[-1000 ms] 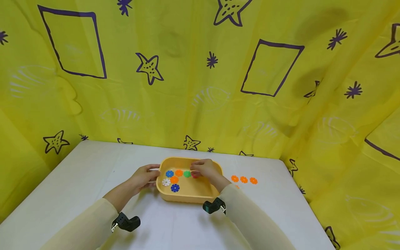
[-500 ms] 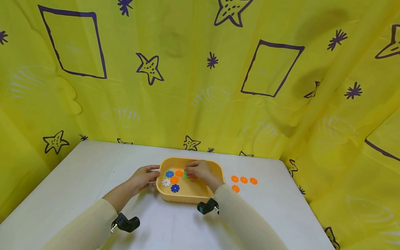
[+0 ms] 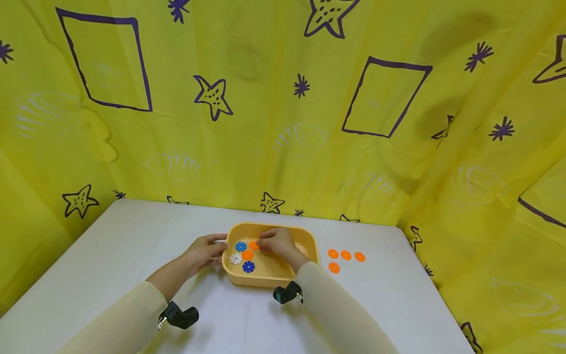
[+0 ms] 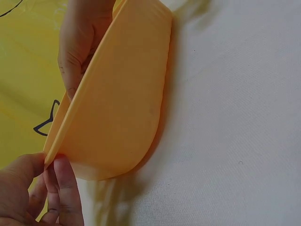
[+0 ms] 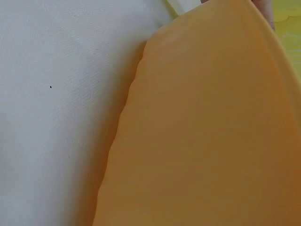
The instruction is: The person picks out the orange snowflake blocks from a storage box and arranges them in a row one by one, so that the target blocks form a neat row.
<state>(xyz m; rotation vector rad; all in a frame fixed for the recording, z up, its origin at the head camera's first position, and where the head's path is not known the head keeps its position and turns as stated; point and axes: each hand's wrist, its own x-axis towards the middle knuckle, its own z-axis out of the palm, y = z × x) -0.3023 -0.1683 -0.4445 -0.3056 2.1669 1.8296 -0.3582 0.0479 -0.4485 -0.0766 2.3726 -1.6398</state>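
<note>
In the head view, a light-orange plastic tray point(image 3: 261, 281) sits on the white table. My left hand point(image 3: 201, 254) pinches its left rim between thumb and fingers, as the left wrist view shows. Inside the tray lie snowflake-shaped plastic discs: a light blue disc point(image 3: 240, 247), a white disc point(image 3: 236, 258), a dark blue disc point(image 3: 248, 267) and an orange disc point(image 3: 247, 255). My right hand point(image 3: 279, 243) reaches into the tray, fingertips at another orange disc point(image 3: 253, 245). Whether it holds anything is hidden. Only the tray's outer wall point(image 5: 197, 117) fills most of the right wrist view.
Several loose orange discs point(image 3: 346, 255) lie on the table point(image 3: 389, 290) right of the tray. A yellow curtain point(image 3: 256, 147) with star and shell prints hangs behind the table and along its sides.
My right hand has shifted left inside the tray, toward the orange disc. The pink and green discs seen earlier are out of sight now. The left hand and the tray have stayed put.
</note>
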